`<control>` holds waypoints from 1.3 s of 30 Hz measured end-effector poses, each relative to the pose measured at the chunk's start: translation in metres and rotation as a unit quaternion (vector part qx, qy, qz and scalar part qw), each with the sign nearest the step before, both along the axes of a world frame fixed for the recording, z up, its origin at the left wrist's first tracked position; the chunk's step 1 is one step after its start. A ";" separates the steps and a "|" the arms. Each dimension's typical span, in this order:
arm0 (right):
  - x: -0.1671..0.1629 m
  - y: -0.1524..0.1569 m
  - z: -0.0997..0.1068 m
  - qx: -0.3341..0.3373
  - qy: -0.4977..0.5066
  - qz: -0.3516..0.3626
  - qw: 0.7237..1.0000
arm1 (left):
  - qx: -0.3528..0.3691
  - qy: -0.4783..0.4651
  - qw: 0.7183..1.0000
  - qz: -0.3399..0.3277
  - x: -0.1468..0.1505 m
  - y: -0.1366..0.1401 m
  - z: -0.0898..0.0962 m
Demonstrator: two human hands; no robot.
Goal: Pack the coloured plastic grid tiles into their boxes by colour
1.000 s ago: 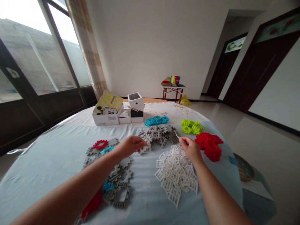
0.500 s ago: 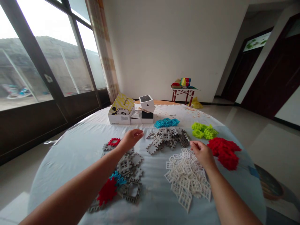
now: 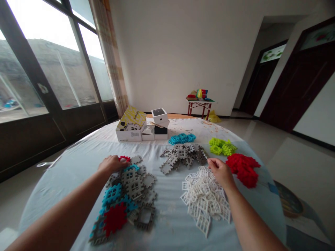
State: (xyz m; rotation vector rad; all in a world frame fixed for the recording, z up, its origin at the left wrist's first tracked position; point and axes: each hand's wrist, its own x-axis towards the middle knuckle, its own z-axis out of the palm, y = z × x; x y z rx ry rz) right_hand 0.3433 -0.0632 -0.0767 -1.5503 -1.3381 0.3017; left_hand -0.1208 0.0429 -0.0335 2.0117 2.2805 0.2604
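Note:
My left hand [image 3: 112,164] lies over the far left of a mixed heap of plastic interlocking building pieces, fingers stretched over the pieces beside a red square frame piece [image 3: 124,158]. The heap below it holds grey window-shaped pieces [image 3: 134,188], blue pieces [image 3: 112,194] and a red toothed piece [image 3: 115,219]. My right hand [image 3: 221,170] is closed in a pinch above the far right of a pile of white lattice window pieces [image 3: 205,198]. Its fingertips are near the right end of a grey piece pile [image 3: 180,155]; whatever they pinch is too small to make out.
Behind the grey pile lies a blue pile [image 3: 182,138]. Lime green pieces [image 3: 222,146] and red pieces [image 3: 243,169] lie at the right. A yellow-and-white box [image 3: 131,125] and a white phone box [image 3: 159,116] stand at the back of the round table [image 3: 75,170].
My left hand has moved left and down onto the mixed heap, uncovering blue pieces there. My right hand stays pinched near the white pile. The view has shifted slightly.

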 end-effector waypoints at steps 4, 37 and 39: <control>0.001 0.000 -0.001 -0.012 -0.001 -0.002 1.000 | 0.015 0.005 1.000 0.008 -0.005 0.001 0.000; -0.015 0.000 0.015 -0.020 -0.118 -0.043 0.992 | 0.075 -0.220 0.861 -0.453 0.302 -0.045 0.067; -0.016 0.001 0.014 -0.024 -0.142 -0.055 0.988 | 0.079 -0.206 0.850 -0.479 0.331 -0.052 0.069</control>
